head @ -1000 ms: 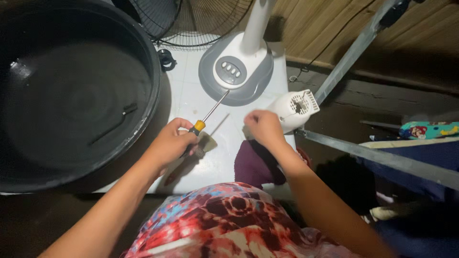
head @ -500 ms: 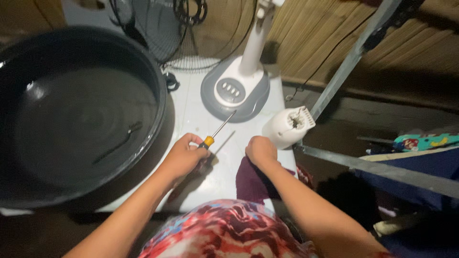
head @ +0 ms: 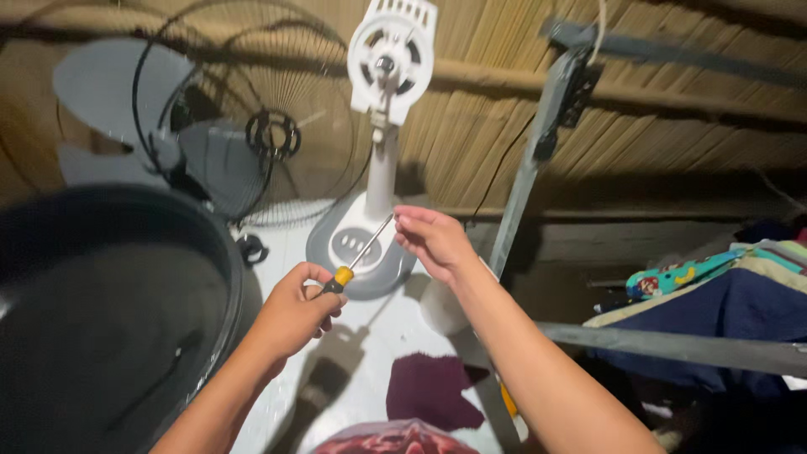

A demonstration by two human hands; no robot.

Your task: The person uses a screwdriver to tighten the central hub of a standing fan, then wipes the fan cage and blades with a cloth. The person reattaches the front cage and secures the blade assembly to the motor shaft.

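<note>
A: so what's each hand doing?

B: Your left hand (head: 294,315) is wrapped round the screwdriver (head: 357,256) handle, above the white bench (head: 370,336). Your right hand (head: 433,240) pinches at the tip. Behind that, the fan base (head: 357,248), then the motor head (head: 391,55).

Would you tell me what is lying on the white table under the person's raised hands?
On the white table lie a dark red cloth and the grey fan base. The right hand and its forearm hide the table's right edge; the left hand covers part too.
</note>
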